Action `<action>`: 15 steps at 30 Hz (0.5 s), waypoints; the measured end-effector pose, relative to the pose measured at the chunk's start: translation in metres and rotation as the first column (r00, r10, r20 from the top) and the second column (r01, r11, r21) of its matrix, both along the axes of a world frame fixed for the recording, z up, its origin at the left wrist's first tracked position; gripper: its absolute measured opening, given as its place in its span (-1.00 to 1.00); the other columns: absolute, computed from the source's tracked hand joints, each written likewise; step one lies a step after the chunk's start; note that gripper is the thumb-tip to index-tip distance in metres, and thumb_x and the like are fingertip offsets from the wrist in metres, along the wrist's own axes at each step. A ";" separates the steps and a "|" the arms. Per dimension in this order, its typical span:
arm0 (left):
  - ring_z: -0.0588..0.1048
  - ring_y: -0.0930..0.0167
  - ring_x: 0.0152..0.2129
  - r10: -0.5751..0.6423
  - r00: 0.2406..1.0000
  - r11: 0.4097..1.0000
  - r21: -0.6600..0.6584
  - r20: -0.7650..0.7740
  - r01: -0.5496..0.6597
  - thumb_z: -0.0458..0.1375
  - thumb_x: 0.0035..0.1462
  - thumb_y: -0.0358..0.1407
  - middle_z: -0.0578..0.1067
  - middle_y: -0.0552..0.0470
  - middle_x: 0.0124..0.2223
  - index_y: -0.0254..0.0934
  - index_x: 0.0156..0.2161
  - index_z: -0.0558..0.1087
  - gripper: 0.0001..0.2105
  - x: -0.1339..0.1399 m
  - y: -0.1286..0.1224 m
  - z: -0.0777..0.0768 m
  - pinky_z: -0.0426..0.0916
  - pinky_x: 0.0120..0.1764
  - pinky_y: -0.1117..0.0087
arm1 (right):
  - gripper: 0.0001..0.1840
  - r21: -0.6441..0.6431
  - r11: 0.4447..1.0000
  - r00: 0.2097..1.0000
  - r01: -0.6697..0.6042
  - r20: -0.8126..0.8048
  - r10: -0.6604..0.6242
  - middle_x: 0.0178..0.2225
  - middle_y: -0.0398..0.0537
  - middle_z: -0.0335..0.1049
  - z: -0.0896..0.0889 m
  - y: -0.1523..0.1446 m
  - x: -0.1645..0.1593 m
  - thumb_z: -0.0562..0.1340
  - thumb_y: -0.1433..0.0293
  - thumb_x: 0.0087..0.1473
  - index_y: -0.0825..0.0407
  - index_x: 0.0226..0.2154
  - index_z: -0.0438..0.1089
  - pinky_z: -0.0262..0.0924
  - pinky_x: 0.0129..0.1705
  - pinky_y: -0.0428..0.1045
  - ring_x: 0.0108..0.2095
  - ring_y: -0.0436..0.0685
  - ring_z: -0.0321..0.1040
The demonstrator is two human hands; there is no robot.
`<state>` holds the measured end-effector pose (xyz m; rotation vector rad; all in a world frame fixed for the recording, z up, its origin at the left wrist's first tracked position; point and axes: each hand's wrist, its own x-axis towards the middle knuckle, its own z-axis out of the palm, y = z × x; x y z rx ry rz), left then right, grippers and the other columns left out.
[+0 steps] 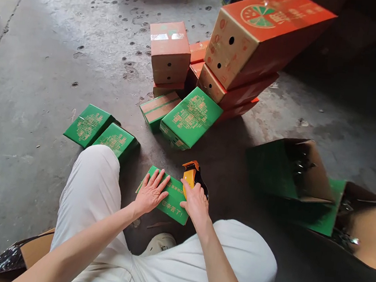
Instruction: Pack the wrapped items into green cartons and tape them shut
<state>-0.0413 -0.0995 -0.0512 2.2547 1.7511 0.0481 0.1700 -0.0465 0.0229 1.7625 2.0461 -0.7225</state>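
Between my knees stands a small green cardboard box (175, 209) with printed characters on its top. My left hand (151, 191) lies flat on the box with its fingers spread. In my right hand (196, 203) is an orange and black tape dispenser (189, 177), held at the box's right end. My fingers wrap round its body, and its head points away from me. Whether tape runs from the dispenser onto the box, I cannot tell.
Closed green boxes (89, 125) sit by my left knee, and a larger green box (192, 119) lies ahead. Behind it rise stacked orange boxes (254, 35). Two open green boxes (273, 169) with shiny contents stand at right. An open carton (38, 248) is at lower left.
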 end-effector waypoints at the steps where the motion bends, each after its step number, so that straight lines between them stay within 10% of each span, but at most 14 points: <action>1: -0.07 0.17 0.48 0.003 1.000 1.000 -0.005 0.001 -0.003 -0.08 0.45 -0.01 -0.09 0.08 0.55 0.05 0.51 -0.05 -0.39 0.001 0.000 0.000 -0.09 0.42 -0.05 | 0.03 -0.018 1.000 1.000 0.010 -0.005 -0.010 0.03 0.07 0.24 0.000 0.002 0.001 0.54 0.39 -0.05 -0.35 0.38 0.17 0.26 -0.05 0.06 -0.02 0.31 0.41; 8: -0.07 0.18 0.48 0.009 1.000 1.000 0.013 0.002 -0.009 -0.05 0.44 -0.03 -0.08 0.07 0.55 0.07 0.51 -0.05 -0.39 0.005 -0.001 -0.003 -0.12 0.42 -0.07 | 0.09 -0.095 0.995 0.996 0.018 -0.083 -0.026 0.00 0.06 0.26 -0.004 0.016 0.013 0.56 0.30 -0.13 -0.33 0.39 0.16 0.25 -0.13 0.03 -0.12 0.25 0.46; 15: -0.05 0.19 0.48 -0.016 1.000 0.999 0.052 0.023 0.015 -0.05 0.45 -0.02 -0.11 0.04 0.56 0.04 0.52 -0.06 -0.38 0.003 0.004 -0.005 -0.07 0.42 -0.02 | -0.60 0.194 0.978 0.962 0.073 -0.271 -0.018 -0.15 -0.02 0.39 -0.012 0.010 0.022 0.10 0.21 0.42 -0.27 0.17 0.50 0.30 -0.16 -0.06 -0.20 0.11 0.49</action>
